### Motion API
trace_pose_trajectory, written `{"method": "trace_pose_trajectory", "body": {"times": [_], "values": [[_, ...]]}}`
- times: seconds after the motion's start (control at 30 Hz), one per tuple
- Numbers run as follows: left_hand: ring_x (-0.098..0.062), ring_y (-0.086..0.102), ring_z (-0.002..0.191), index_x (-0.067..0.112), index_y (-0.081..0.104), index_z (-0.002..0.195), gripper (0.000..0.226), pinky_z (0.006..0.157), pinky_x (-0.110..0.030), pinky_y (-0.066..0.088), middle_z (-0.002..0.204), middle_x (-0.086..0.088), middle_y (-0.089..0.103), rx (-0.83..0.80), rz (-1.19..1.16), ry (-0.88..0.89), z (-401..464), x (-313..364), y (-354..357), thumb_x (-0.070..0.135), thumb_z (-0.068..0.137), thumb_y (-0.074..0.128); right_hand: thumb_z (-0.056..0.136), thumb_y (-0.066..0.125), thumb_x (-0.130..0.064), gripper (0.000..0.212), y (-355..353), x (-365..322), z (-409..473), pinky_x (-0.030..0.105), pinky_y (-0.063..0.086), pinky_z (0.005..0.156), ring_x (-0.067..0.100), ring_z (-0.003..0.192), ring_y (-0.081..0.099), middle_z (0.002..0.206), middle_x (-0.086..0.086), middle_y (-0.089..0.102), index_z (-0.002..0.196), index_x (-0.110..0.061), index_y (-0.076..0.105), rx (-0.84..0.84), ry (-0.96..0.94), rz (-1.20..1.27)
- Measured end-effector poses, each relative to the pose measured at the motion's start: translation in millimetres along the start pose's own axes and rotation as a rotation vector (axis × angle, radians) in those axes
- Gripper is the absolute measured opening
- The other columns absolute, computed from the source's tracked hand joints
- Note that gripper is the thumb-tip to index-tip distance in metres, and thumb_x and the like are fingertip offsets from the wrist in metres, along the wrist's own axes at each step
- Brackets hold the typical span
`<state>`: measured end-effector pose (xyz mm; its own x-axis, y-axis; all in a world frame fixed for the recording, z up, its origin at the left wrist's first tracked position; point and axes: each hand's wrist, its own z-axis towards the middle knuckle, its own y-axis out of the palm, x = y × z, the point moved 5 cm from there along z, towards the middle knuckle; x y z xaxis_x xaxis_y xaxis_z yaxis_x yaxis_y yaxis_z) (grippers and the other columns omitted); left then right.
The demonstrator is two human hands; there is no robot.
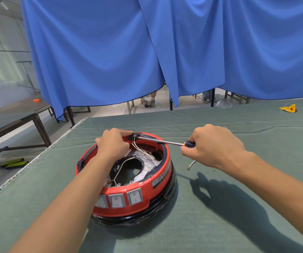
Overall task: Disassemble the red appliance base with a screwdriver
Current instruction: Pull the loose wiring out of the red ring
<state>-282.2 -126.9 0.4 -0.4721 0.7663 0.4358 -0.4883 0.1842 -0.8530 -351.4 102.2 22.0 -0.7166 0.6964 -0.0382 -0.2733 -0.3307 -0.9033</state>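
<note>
Head view looked down on a green cloth-covered surface [238,207] where the red appliance base [128,179] sat near the middle, open side up, with a black band wrapped in clear film around its bottom. Three grey rocker switches [117,199] faced the person on its near wall, and white wires [143,152] ran across the exposed metal plate inside.

The left hand [113,143] was curled over the far rim of the base, fingers closed around the edge beside a small black fitting [134,136] where the wires met the wall. The right hand [213,145] was closed in a fist around the dark handle of the screwdriver [165,141]. Its shiny shaft lay nearly level across the far rim, with the tip at the black fitting just beside the left fingers; whether it sat in a screw could not be told.

On the cloth just right of the base, partly under the right wrist, lay a short loose wire piece [191,165]. A yellow scrap [288,108] rested at the far right edge, well apart from the work. A blue curtain [165,52] hung behind the surface, with chair legs and a person's feet [149,102] visible beneath its hem. A dark side table [19,117] stood to the left with a small orange object [36,100] on it.
</note>
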Motion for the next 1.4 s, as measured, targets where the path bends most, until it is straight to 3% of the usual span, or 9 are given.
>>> {"method": "trace_pose_trajectory", "body": {"times": [0.27,0.4,0.63,1.4], "values": [[-0.027,0.042,0.125,0.032,0.060,0.125,0.055,0.103,-0.046,0.026,0.129,0.001,0.060,0.001,0.001,0.007,2,-3,3,-0.002,0.083,0.050,0.084,0.050,-0.046,0.047,-1,-23,-12,0.025,0.028,0.043,0.020,0.046,0.041,0.050,0.000,0.043,0.047,-0.018,0.039,-0.015,0.018,0.045],[-0.027,0.041,0.125,0.034,0.060,0.124,0.054,0.102,-0.046,0.026,0.129,0.001,0.059,0.015,0.005,-0.006,4,-4,3,0.000,0.084,0.050,0.085,0.049,-0.042,0.044,-2,-24,-20,0.025,0.020,0.042,0.017,0.044,0.034,0.050,-0.001,0.040,0.051,-0.016,0.038,0.006,0.046,-0.010],[-0.027,0.043,0.123,0.036,0.061,0.122,0.056,0.101,-0.045,0.027,0.127,-0.001,0.060,0.028,0.004,0.000,5,-6,4,0.001,0.081,0.048,0.087,0.048,-0.043,0.042,-5,-19,-24,0.028,0.022,0.045,0.017,0.046,0.035,0.052,-0.001,0.040,0.055,-0.017,0.039,0.003,0.118,-0.015],[-0.025,0.051,0.115,0.032,0.060,0.125,0.049,0.104,-0.042,0.029,0.124,-0.001,0.063,0.018,-0.014,0.007,2,-2,3,0.003,0.087,0.051,0.086,0.048,-0.038,0.037,-6,-29,-18,0.025,0.020,0.043,0.016,0.045,0.035,0.053,0.000,0.041,0.057,-0.016,0.044,-0.024,0.074,-0.079]]}}
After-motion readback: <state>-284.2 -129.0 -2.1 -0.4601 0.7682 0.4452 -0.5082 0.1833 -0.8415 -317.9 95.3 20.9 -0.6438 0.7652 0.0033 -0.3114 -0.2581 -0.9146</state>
